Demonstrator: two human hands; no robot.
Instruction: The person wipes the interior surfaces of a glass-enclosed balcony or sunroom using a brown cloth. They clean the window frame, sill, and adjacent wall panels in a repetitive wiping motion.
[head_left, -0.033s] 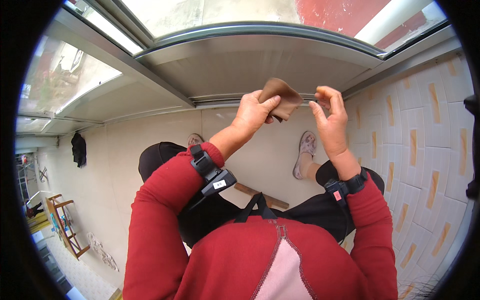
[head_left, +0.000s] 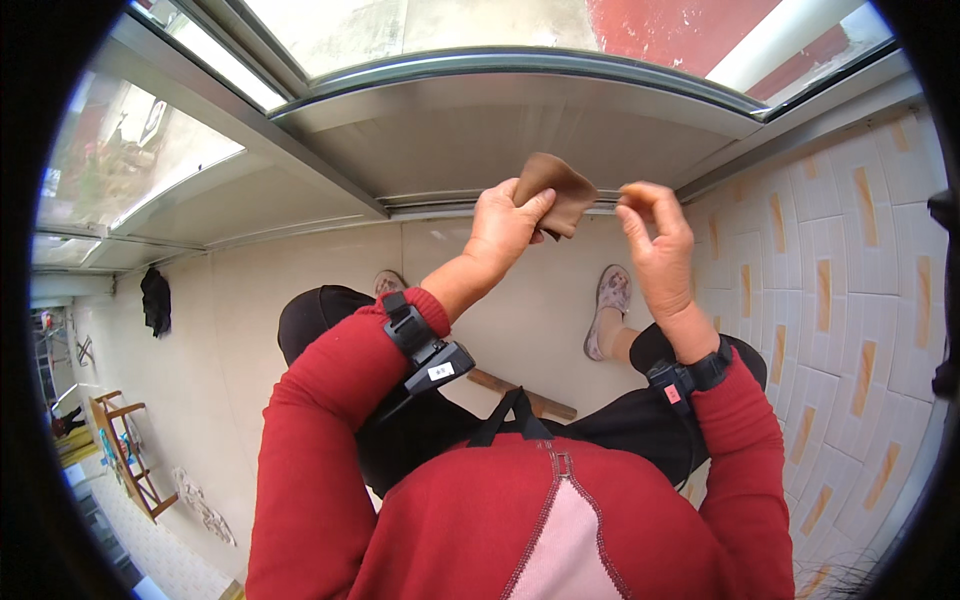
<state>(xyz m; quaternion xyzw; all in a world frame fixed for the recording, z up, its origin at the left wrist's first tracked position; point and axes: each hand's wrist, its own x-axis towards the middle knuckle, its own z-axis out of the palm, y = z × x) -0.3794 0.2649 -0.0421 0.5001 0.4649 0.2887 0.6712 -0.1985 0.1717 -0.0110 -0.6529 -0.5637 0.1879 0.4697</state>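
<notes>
I can read no words or numbers here. The black box [head_left: 458,360] on my left wrist [head_left: 447,298] bears a white label [head_left: 440,371] with dark marks too small to make out; the other box [head_left: 660,374] on my right wrist [head_left: 697,336] bears a pink label [head_left: 672,394], equally illegible.

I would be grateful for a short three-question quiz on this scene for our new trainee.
1. Which hand holds the brown piece of material?
2. True or false: the right hand is pressed flat on the floor.
3. What colour are the sleeves? A) green B) red C) yellow

Key:
1. The left hand.
2. False; it is raised, with fingers curled, close to the brown piece of material.
3. B.
</notes>
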